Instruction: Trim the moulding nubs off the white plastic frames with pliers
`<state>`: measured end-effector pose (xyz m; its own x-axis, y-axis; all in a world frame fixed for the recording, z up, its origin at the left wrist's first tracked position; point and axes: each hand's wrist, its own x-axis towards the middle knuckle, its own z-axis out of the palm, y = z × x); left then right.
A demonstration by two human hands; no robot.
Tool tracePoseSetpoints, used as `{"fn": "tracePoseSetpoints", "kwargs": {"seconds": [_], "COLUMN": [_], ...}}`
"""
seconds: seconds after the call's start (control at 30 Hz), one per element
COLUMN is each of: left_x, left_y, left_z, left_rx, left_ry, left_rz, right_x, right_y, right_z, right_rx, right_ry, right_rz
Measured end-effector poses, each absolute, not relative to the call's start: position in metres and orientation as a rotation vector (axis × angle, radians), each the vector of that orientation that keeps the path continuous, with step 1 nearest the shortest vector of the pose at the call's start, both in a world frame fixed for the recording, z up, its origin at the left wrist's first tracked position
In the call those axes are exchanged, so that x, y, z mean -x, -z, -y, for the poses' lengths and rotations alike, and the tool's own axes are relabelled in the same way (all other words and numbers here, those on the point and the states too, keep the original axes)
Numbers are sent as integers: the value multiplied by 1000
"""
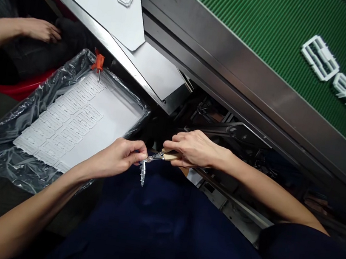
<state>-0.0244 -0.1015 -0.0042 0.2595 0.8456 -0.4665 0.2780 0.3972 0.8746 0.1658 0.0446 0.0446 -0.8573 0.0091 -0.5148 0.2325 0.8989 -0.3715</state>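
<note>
In front of my body, my left hand (126, 155) pinches a small white plastic part (142, 173), which hangs edge-on below the fingers. My right hand (194, 149) is wrapped round the pale yellow handles of a pair of nippers (169, 155). The metal jaws of the nippers point left and meet the top of the part beside my left fingertips. Whether the jaws are closed on the plastic is too small to tell.
A bin lined with clear plastic (1, 157) holds rows of flat white parts (54, 125). An orange-handled tool (98, 63) stands at its rim. White frames (321, 58) lie on a green ribbed conveyor (255, 25). Another person's hand (42, 30) is at left. White sheets (94, 2) cover a metal ledge.
</note>
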Motion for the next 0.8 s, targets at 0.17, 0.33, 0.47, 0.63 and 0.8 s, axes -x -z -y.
{"fn": "tracePoseSetpoints", "kwargs": {"seconds": [0.17, 0.33, 0.47, 0.63, 0.8], "left_x": [19, -10, -25, -17, -13], "left_y": [10, 26, 39, 34, 26], "left_z": [111, 128, 130, 120, 120], "left_rx": [-921, -636, -387, -57, -6], "left_ry": [-699, -919, -1022, -1065, -1042], "left_rz": [-1312, -1258, -1202, -950, -865], "right_x": [-180, -207, -219, -217, -212], "right_y": [-28, -11, -6, -12, -20], "right_z": [-39, -26, -13, -6, -4], "right_rx": [-443, -991, -1185, -1128, -1021], "right_ry": [866, 1166, 1232, 1074, 936], "right_rz": [-2515, -2391, -2357, -2521, -2654]}}
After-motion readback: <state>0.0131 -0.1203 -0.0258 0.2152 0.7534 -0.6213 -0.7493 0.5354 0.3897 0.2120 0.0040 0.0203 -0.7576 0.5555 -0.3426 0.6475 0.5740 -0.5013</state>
